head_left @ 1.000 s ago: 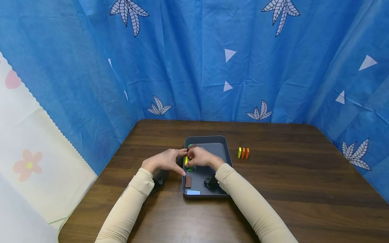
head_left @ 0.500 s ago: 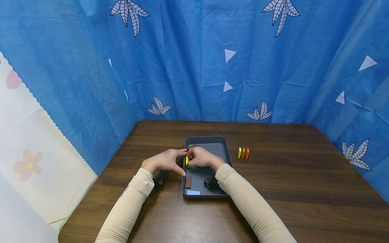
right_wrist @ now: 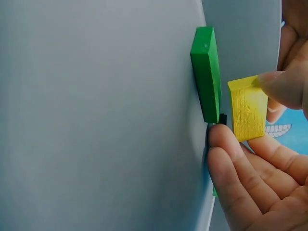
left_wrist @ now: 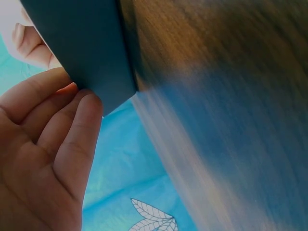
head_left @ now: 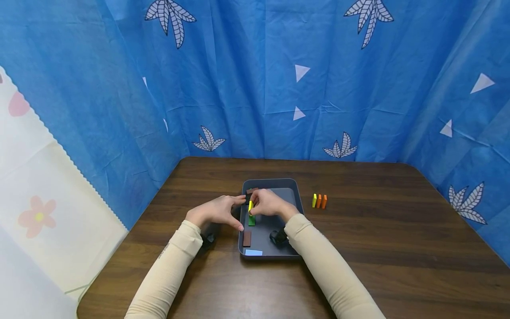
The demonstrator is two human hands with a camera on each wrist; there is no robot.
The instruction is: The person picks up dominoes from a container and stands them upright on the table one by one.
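My right hand [head_left: 271, 204] pinches a small yellow block [right_wrist: 249, 113] between thumb and fingertips, inside the left part of the grey tray [head_left: 299, 199]. The yellow block is upright in the head view. Right next to it, a green block [right_wrist: 206, 72] stands on edge near the tray wall in the right wrist view. My left hand [head_left: 217, 210] is at the tray's left side, thumb spread from the fingers. In the left wrist view its fingertips [left_wrist: 91, 98] touch the tray's outer wall. It holds no block.
Inside the tray are a brown block [head_left: 247, 239] and a light-blue block [head_left: 253, 253]; another brown block [head_left: 252, 190] lies at the far left corner. Right of the tray, a yellow block [head_left: 314, 200] and two orange blocks [head_left: 321, 201] stand in a row on the wooden table [head_left: 382, 248].
My right hand has moved slightly right, carrying the yellow block away from the tray's left wall. More of the brown block at the far corner shows. The left hand has stayed in place.
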